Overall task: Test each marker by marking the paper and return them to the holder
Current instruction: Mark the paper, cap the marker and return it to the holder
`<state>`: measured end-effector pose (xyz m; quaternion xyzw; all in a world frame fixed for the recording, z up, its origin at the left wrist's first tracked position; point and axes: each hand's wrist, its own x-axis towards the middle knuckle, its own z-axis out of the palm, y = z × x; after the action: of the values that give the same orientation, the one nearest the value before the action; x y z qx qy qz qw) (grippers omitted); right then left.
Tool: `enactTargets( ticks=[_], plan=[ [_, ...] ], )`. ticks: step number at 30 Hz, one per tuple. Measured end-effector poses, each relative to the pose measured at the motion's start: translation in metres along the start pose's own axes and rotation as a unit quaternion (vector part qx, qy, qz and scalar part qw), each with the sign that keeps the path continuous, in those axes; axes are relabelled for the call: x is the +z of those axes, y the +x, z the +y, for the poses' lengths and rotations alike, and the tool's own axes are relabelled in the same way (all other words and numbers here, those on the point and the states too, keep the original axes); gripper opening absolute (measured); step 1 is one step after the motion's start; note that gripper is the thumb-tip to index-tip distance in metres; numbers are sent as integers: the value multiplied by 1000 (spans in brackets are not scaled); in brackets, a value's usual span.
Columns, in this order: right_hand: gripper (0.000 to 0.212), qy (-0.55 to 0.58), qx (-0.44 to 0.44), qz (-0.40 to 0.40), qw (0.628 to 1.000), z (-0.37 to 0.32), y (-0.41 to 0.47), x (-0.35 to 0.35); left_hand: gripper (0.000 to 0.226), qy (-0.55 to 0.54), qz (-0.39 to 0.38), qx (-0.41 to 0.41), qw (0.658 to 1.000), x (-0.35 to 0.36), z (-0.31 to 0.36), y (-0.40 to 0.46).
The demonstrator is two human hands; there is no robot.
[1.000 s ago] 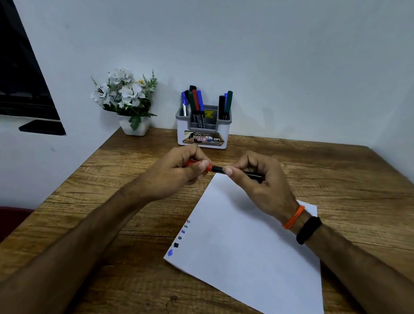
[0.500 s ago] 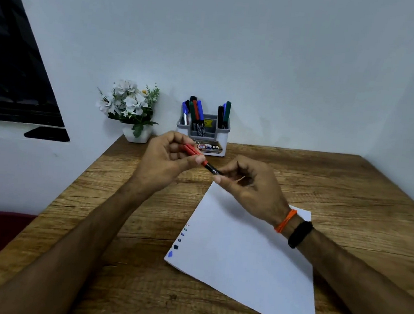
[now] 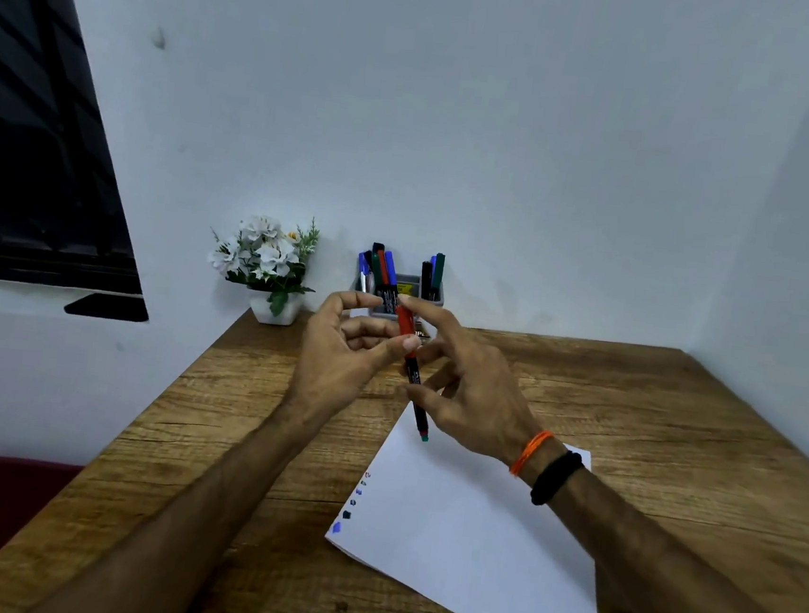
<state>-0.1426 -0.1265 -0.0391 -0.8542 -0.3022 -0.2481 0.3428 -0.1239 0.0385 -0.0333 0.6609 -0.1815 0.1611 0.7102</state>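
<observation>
A black marker with a red cap stands nearly upright above the table, cap end up. My left hand pinches the red cap with thumb and fingers. My right hand touches the marker too, index finger on the cap top and other fingers spread around the barrel. The marker's lower end hangs just above the top corner of the white paper, which carries several small coloured marks along its left edge. The grey marker holder stands at the wall behind my hands, filled with several markers.
A white pot of artificial flowers stands left of the holder at the table's back left corner. The wooden table meets walls at the back and right. A dark window is at the left.
The marker has swung from lying level between my hands to nearly upright, cap end up. Both hands have risen toward the holder, and my right fingers have spread.
</observation>
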Motion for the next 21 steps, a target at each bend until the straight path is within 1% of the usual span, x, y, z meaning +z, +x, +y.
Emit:
enactTargets(
  ticks=[2,3,5,6,8,11,13,14,15,21],
  plan=[
    [89,8,6,12,1000,4,2,-1,54,31,-1,-10,999,-4,-7,3],
    [90,12,9,20,1000,7,4,-2,51,64,-5,-14,998,-8,-12,5],
    [88,25,26,40,999,12,11,-6,51,169,-21,-26,985,-15,-24,7],
    [88,29,38,51,998,15,17,-8,51,243,-33,-34,969,-18,-31,8],
    [87,25,63,69,995,23,31,-12,53,388,-62,-48,918,-24,-47,10],
    [90,18,85,89,992,38,58,-15,65,507,-134,-66,849,-29,-67,14],
    [91,4,87,109,990,47,75,-18,69,553,-171,-80,811,-29,-78,16],
    [91,-4,85,119,989,52,83,-19,70,567,-176,-83,800,-29,-81,16],
    [91,-9,83,128,988,55,91,-21,69,575,-175,-81,795,-28,-83,16],
    [90,-41,83,164,982,79,130,-15,67,585,-163,-62,792,-28,-88,16]
  ],
)
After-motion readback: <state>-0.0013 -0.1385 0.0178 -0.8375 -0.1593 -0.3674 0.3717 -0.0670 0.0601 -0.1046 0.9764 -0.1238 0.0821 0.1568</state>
